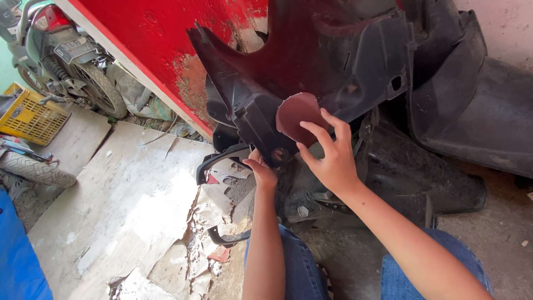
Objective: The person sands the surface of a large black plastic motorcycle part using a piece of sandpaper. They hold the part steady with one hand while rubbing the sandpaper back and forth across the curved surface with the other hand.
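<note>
1. Head view: sanding step, right hand (332, 161) fingers pressing sandpaper disc (297, 115) onto black plastic fairing (333, 61).
2. Left hand (261, 171) fingers apparently gripping fairing's lower edge.
3. Next: firm, even strokes.

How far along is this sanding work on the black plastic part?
Hard to judge. Done: nothing clearly finished; the black plastic panel looks dull and dusty all over. In hand: the right hand presses a round reddish-brown sanding disc against the panel, while the left hand steadies its lower edge. Left: probably most of the panel, and other black parts lean beside it, apparently untouched.
</note>
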